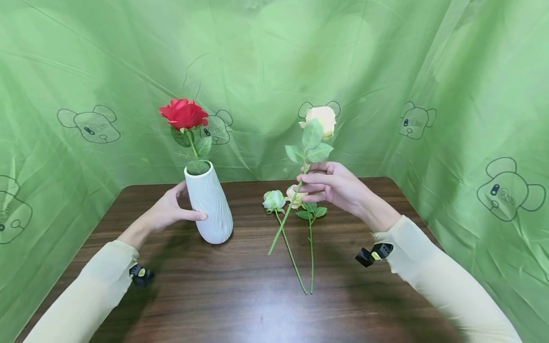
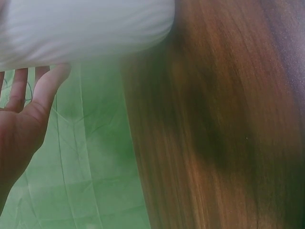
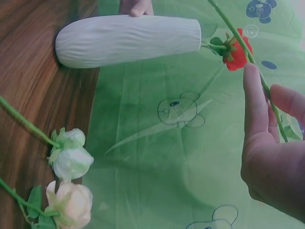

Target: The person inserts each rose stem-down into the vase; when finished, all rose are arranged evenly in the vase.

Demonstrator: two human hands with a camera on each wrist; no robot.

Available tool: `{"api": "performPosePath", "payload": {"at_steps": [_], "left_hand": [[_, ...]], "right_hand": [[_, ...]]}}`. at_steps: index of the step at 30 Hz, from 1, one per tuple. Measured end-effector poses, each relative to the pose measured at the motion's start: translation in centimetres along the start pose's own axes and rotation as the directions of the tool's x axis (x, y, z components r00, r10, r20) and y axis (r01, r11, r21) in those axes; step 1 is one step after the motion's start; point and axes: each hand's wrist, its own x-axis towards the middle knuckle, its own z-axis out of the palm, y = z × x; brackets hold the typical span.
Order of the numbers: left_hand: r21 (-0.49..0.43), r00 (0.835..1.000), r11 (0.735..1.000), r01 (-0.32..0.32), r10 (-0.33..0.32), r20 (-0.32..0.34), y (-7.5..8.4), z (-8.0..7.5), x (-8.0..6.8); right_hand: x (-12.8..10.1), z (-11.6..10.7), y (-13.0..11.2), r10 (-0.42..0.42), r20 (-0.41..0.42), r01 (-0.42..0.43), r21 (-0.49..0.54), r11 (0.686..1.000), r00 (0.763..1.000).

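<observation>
Rose (image 1: 324,119), cream and round, above right fingers (image 1: 317,178) pinching its green stem (image 1: 276,237), seems light, best held there; left fingers (image 2: 19,88) grip a ribbed white vase (image 1: 215,209), probably breakable.

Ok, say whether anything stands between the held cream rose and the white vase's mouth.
Nothing visible stands between the held cream rose and the white vase. The red rose stands in it, though, with a leaf across part of its mouth.
</observation>
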Motion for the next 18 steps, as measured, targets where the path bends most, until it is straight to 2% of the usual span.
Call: {"api": "performPosePath", "payload": {"at_steps": [8,18], "left_hand": [[-0.006,1.000,1.000,0.007,-0.007,0.005,0.1,0.2,0.0],[0.015,1.000,1.000,0.012,-0.012,-0.002,0.1,0.1,-0.1]], "right_hand": [[0.8,1.8,-0.9,-0.033,-0.020,0.033,0.018,0.999,0.999],[1.4,3.0,-2.0,-0.070,-0.023,0.070,0.015,0.997,0.997]]}}
